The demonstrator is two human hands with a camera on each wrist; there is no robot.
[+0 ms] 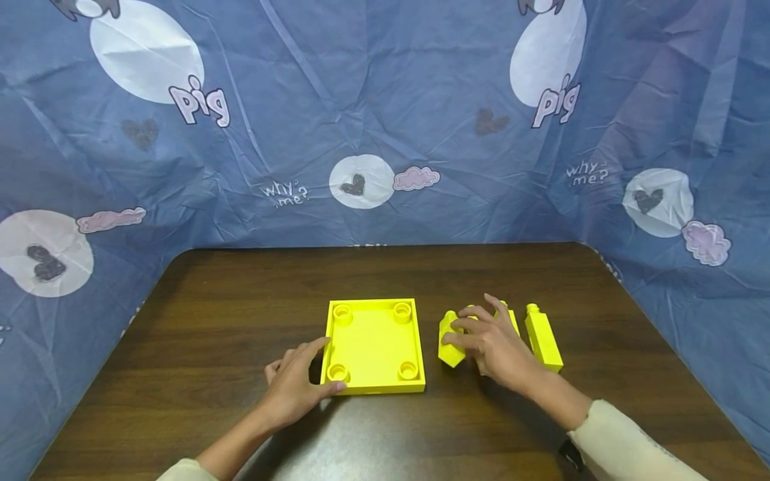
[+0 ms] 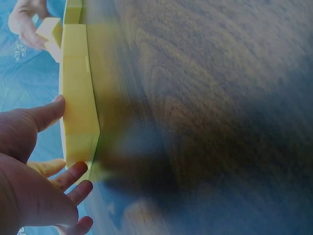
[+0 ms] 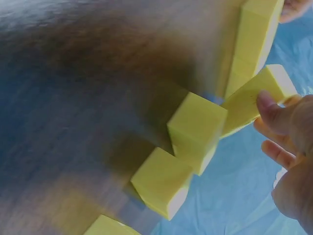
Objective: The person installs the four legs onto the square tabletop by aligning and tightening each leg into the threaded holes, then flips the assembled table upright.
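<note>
Far beyond the left fingers (image 1: pixel 308 351) and right fingers (image 1: pixel 475 325), a blue printed backdrop cloth (image 1: pixel 361 87). Beneath both, a dark wood-grain worktop (image 1: pixel 228 300). Immediately right of the left fingers, a flat yellow square panel (image 1: pixel 374 341) with a raised rim. Left fingers spread wide, bracing the near-left corner without wrapping round it. Right fingers closed in a pinch on a tilted yellow post (image 1: pixel 452 354), near the panel but apart from it. Past the right fingers, three matching posts (image 1: pixel 544 342) on the worktop, two partly hidden in the head view.

Apparently an early stage: one post in hand, none seated; left to fill, by the look of it, all four round sockets (image 1: pixel 402 312), one per panel corner, right of the left fingers.

Beyond the fingers, lettering on the cloth: "pig" twice, "why me?" twice. No brand or label legible on panel or posts.
</note>
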